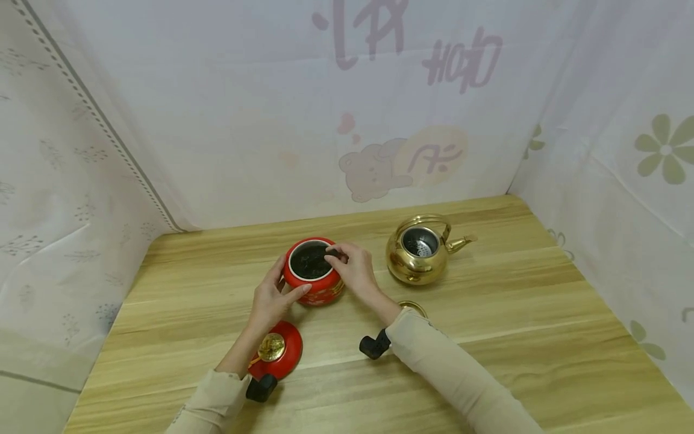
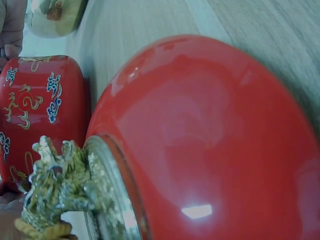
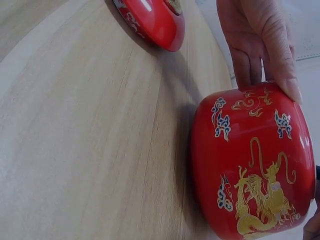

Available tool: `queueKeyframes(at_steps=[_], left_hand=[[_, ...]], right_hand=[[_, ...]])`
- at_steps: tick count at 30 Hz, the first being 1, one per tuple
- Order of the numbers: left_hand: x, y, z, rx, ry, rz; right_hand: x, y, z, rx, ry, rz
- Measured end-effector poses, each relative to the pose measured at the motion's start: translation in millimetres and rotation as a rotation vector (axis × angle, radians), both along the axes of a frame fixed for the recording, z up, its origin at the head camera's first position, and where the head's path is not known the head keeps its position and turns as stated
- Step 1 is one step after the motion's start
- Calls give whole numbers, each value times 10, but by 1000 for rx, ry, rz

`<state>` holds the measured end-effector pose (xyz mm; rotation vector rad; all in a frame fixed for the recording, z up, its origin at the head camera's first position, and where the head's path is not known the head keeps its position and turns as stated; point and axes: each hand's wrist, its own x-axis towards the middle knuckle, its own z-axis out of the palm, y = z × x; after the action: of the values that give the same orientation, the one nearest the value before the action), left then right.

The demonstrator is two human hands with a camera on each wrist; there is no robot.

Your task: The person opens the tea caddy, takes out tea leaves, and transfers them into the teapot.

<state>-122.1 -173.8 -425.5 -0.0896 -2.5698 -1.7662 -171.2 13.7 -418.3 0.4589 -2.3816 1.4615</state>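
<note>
Wooden desk (image 1: 499,313), red jar (image 1: 325,293) gripped

The jar stands uncovered mid-desk, dark contents (image 1: 309,263) inside. The left hand (image 1: 271,295) holds its side; the right hand (image 1: 356,269) bends its fingers at the rim, though I cannot tell whether they pinch anything. In front lies a red lid (image 1: 291,349); to the right stands a lidless gold kettle (image 1: 414,269). Printed cloth (image 1: 244,120) hangs behind.

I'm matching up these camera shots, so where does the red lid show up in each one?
Head view: red lid, below and left of centre.
Left wrist view: red lid large, spanning the middle and right.
Right wrist view: red lid at the top edge, partly cut off.
Shared landmark: the red jar, visible in all three.
</note>
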Motion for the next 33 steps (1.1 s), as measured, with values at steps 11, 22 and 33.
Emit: queueKeyframes(at_steps=[11,22,33], left_hand=[[71,75,258,-3,-17,-10],[-6,6,12,6,-11,-2],[-2,2,-4,15,-34,9]], right_hand=[[25,17,5,-99,-114,-23],[69,96,9,-228,-242,-38],[183,226,88,-369,-268,-31]])
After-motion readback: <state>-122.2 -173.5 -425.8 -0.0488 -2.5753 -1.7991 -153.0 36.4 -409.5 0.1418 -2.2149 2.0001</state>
